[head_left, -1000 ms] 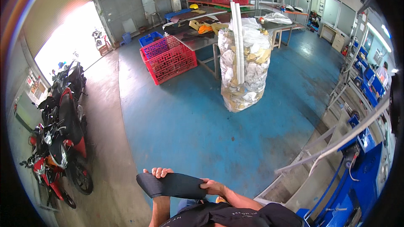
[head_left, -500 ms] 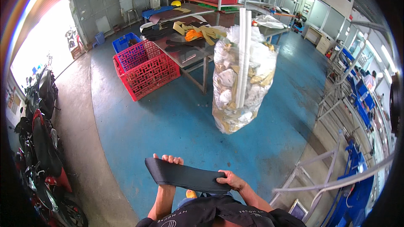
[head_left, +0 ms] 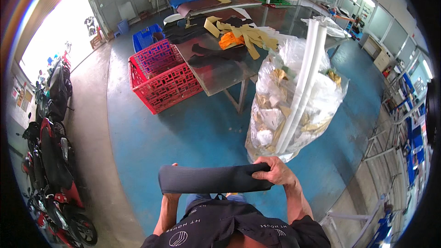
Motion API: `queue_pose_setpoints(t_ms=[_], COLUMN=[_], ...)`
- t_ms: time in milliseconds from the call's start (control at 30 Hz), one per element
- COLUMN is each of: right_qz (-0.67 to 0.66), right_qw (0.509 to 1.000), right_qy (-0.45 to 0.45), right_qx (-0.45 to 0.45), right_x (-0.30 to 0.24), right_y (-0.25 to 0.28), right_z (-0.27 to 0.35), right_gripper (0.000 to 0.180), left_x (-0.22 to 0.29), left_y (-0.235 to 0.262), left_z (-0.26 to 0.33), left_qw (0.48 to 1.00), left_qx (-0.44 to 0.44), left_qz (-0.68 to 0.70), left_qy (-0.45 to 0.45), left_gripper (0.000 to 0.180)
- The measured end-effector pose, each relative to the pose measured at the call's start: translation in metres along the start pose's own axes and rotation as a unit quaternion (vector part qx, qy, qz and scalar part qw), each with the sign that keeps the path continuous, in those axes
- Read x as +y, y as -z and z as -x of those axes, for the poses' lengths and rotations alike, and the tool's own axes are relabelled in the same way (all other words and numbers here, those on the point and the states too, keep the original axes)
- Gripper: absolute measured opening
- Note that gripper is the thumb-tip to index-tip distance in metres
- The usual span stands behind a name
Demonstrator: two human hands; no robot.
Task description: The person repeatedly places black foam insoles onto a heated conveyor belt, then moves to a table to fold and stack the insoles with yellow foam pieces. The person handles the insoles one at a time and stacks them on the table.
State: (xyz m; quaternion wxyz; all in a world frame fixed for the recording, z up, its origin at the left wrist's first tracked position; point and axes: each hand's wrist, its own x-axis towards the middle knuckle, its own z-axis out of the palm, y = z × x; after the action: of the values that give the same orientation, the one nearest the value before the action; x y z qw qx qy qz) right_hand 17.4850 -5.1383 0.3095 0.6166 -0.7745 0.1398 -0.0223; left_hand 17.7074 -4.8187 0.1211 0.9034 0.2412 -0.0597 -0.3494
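A long, flat black strip of material (head_left: 209, 179) stretches sideways in front of my chest, held by its two ends. My right hand (head_left: 277, 171) grips the right end, the thumb pressed on the near face and the fingers over the far side. At the other end, most of my left hand (head_left: 173, 196) is behind the strip; only a fingertip shows above the top edge and the wrist below it. The strip's surface looks smooth, with a slight bend along its length.
Ahead stands a big clear bag of scraps (head_left: 298, 105) with long white tubes. Left of it is a table (head_left: 216, 80) bearing black and tan cut pieces and an orange bundle (head_left: 230, 41). A red crate (head_left: 167, 91) and blue crate (head_left: 146, 36) adjoin it. Motorbikes (head_left: 57, 165) line the left.
The table and bag appear closer. The black strip has swung from tilted to nearly level, and my right hand has risen. My left fingers, seen over the edge before, are now mostly hidden.
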Motion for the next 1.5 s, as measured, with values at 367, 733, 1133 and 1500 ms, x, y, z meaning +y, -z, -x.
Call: queue_pose_setpoints(t_ms=[367, 733, 1133, 1500], right_qz=[0.116, 0.296, 0.271, 0.516], right_qw=[0.993, 0.950, 0.929, 0.848], right_qy=[-0.026, -0.091, -0.243, 0.058], right_qx=[-0.013, 0.029, -0.069, 0.105], right_x=[-0.020, 0.071, 0.229, 0.166], right_y=[0.141, 0.301, 0.351, 0.261], right_z=[-0.215, -0.448, -0.561, -0.592], right_gripper=[0.018, 0.037, 0.063, 0.069], left_x=[0.026, -0.005, -0.030, -0.041], left_y=[-0.010, -0.025, -0.009, -0.014], left_z=[-0.205, -0.500, -0.572, -0.563], left_qw=[0.993, 0.914, 0.889, 0.751], left_qx=[0.061, -0.032, 0.094, 0.155], left_qz=[0.083, -0.289, -0.334, -0.625], left_qy=[0.052, 0.282, 0.299, 0.145], left_gripper=[0.088, 0.028, 0.031, 0.043])
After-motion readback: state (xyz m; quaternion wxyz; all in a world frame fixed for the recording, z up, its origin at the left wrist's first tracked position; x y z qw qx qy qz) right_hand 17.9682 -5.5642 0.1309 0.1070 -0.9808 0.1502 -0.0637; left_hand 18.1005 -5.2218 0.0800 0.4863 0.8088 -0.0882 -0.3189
